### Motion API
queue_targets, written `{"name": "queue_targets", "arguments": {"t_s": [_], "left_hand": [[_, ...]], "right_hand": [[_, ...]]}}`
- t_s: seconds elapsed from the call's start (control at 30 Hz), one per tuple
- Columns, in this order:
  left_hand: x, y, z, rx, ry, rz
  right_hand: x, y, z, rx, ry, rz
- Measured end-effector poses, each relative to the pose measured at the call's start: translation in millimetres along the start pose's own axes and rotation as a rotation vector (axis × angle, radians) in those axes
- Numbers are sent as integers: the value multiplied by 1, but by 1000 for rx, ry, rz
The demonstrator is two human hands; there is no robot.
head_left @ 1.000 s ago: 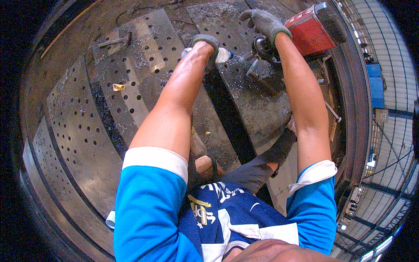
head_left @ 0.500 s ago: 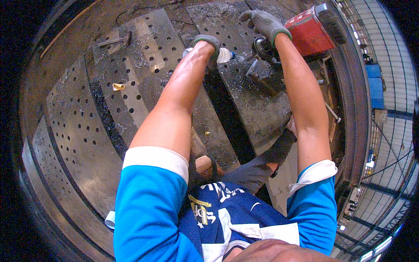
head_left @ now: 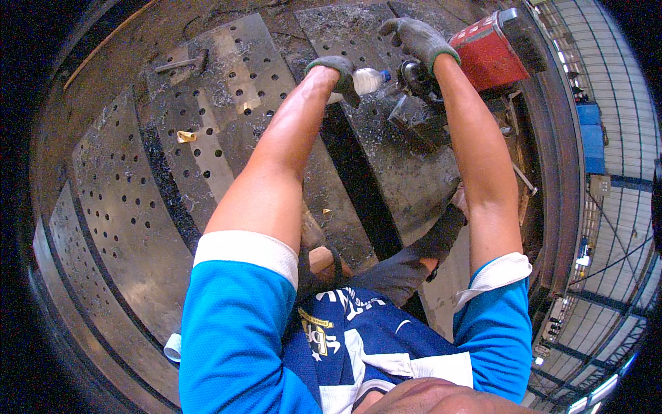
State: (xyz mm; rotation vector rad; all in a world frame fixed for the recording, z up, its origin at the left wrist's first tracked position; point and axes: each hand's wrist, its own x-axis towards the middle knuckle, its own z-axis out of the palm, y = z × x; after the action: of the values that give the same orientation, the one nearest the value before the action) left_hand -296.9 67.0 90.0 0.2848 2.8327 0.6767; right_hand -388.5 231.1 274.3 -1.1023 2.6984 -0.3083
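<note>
Head view: bottle (head_left: 368, 81) above holed metal surface (head_left: 407, 172), just right of gloved left hand (head_left: 336, 71), nearer one; hand seems curled round its rear end, fingers mostly hidden. Long axis runs rightward, slightly up, blue cap (head_left: 385, 75) toward black round part (head_left: 416, 77). Right hand (head_left: 420, 43) loosely open, nothing visible in grasp, beside red box (head_left: 488, 54).

The left hand (head_left: 338, 73) is covered in matt, fuzzy knitted cloth, its grip on a smooth, translucent plastic bottle (head_left: 369, 81) with a light sheen. Right of the grip, the boxy red case (head_left: 486, 55) has a scuffed painted surface. Left of it, drilled metal plates (head_left: 245, 74) look worn and dull, strewn with rough, curly metal shavings (head_left: 219, 86).
</note>
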Motion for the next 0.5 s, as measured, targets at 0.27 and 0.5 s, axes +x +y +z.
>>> {"name": "queue_targets", "arguments": {"t_s": [0.27, 0.5], "left_hand": [[14, -4, 13, -139, -133, -152], [-8, 2, -2, 25, -102, -241]], "right_hand": [[-3, -1, -2, -12, -11, 29], [9, 8, 5, -124, 32, -53]]}}
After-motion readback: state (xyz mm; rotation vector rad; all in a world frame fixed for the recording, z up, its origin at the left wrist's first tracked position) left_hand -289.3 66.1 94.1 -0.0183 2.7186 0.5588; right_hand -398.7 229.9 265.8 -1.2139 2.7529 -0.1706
